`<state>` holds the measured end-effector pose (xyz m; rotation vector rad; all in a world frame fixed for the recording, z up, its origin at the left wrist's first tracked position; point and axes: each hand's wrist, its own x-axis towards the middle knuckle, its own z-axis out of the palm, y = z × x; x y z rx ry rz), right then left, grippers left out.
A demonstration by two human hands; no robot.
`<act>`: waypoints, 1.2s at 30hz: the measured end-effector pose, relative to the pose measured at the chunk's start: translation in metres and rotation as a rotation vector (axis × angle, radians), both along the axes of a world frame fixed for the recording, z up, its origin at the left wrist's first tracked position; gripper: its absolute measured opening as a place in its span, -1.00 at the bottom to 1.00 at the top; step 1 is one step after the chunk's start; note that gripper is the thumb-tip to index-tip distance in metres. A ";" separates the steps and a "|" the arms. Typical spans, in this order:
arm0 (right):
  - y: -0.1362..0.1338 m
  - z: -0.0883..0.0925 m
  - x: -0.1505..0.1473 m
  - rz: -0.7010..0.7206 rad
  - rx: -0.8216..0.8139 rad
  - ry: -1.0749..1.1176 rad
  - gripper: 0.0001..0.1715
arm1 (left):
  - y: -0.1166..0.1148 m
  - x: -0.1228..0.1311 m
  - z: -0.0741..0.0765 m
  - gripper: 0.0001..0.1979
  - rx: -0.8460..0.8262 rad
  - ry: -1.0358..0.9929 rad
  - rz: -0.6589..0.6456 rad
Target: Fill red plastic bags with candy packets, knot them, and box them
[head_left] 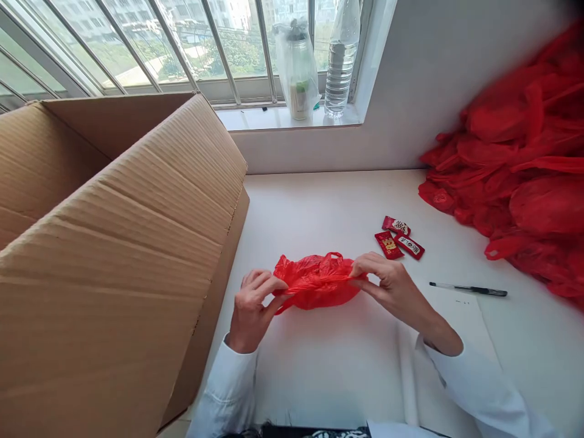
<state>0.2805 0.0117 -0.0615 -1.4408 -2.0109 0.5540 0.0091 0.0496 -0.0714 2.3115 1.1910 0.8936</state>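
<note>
A red plastic bag [319,291] is stretched sideways between my two hands, just above the white table [314,207]. My left hand [256,304] pinches its left end between thumb and fingers. At the opposite end, my right hand [387,283] pinches the bag's edge. The bag is crumpled, with a small loop standing up at its back; whether anything is inside cannot be made out. Beyond my right hand lie several small red packets: one at the back [396,225], one on the left [389,245] and one on the right [409,246].
A big open cardboard box [137,255] fills the left side. Red plastic bags [524,164] are heaped at the right. A pen [469,289] lies by a sheet of paper [456,322]. On the windowsill stand a water bottle [341,67] and a bagged jar [298,73].
</note>
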 end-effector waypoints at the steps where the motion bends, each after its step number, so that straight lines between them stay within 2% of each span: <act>1: -0.002 0.000 0.010 -0.032 -0.011 0.019 -0.81 | -0.001 -0.009 -0.003 -0.88 -0.017 -0.050 0.057; 4: -0.012 -0.004 0.039 -0.041 -0.147 0.013 -0.83 | -0.011 -0.024 -0.008 -0.90 -0.084 -0.143 0.174; 6: -0.018 -0.006 0.050 0.029 -0.244 -0.024 -0.81 | -0.023 -0.024 -0.004 -0.91 -0.134 -0.141 0.174; 9: -0.023 0.001 0.042 0.144 -0.197 -0.042 -0.39 | -0.044 -0.010 0.015 -0.58 -0.147 -0.076 0.082; 10: -0.022 0.005 0.033 0.171 -0.152 -0.037 -0.28 | -0.049 -0.002 0.022 -0.52 -0.115 -0.033 0.034; 11: -0.020 0.009 0.022 0.194 -0.117 -0.031 -0.25 | -0.052 0.005 0.028 -0.49 -0.069 0.021 -0.022; 13: -0.013 0.016 -0.002 0.206 -0.081 -0.020 -0.50 | -0.051 0.020 0.034 -0.55 -0.019 0.071 -0.088; 15: -0.006 0.019 -0.021 0.173 -0.069 0.005 -0.79 | -0.043 0.029 0.034 -0.71 -0.034 0.040 -0.091; 17: 0.000 0.020 -0.028 0.121 -0.064 0.052 -0.78 | -0.031 0.031 0.031 -0.83 -0.077 -0.038 -0.067; 20: 0.004 0.019 -0.019 -0.028 -0.047 0.223 -0.83 | -0.013 0.025 0.026 -0.92 -0.157 -0.213 -0.007; 24: 0.006 0.016 0.001 -0.227 -0.054 0.465 -0.76 | 0.003 0.022 0.021 -0.77 -0.283 -0.538 0.139; 27: 0.003 0.017 0.007 -0.258 -0.116 0.661 -0.76 | 0.009 0.026 0.025 -0.68 -0.367 -0.694 0.173; 31: -0.004 0.024 0.007 -0.258 -0.184 0.996 -0.88 | 0.009 0.025 0.038 -0.73 -0.382 -0.789 0.193; 34: -0.010 0.027 0.007 -0.263 -0.137 0.972 -0.91 | 0.000 0.020 0.046 -0.77 -0.342 -0.755 0.177; 36: -0.013 0.029 0.005 -0.277 -0.102 0.858 -0.83 | -0.012 0.019 0.050 -0.65 -0.303 -0.695 0.165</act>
